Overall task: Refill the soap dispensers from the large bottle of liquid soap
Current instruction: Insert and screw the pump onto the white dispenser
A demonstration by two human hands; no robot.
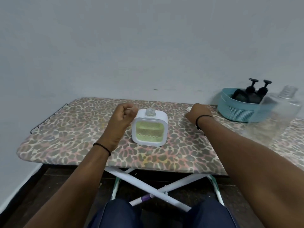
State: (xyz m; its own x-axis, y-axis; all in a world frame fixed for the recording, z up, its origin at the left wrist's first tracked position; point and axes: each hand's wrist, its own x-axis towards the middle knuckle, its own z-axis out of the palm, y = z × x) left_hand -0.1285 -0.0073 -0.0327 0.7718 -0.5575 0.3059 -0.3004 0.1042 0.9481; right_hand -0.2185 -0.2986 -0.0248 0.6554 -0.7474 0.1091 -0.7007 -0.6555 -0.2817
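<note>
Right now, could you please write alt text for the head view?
A square white soap dispenser with greenish soap stands uncapped on an ironing board. The left hand is curled beside it; the right hand rests near a blue basket.

The large clear bottle (287, 111) at the far right is smeared by motion blur, its outline uncertain. Behind it, the blue basket (233, 109) hides all but the pump tops of the dark dispensers (251, 91). The right hand (198, 113) covers most of a small white object (189, 108); its grip cannot be judged. The surface (292, 137) runs off the right edge.
</note>
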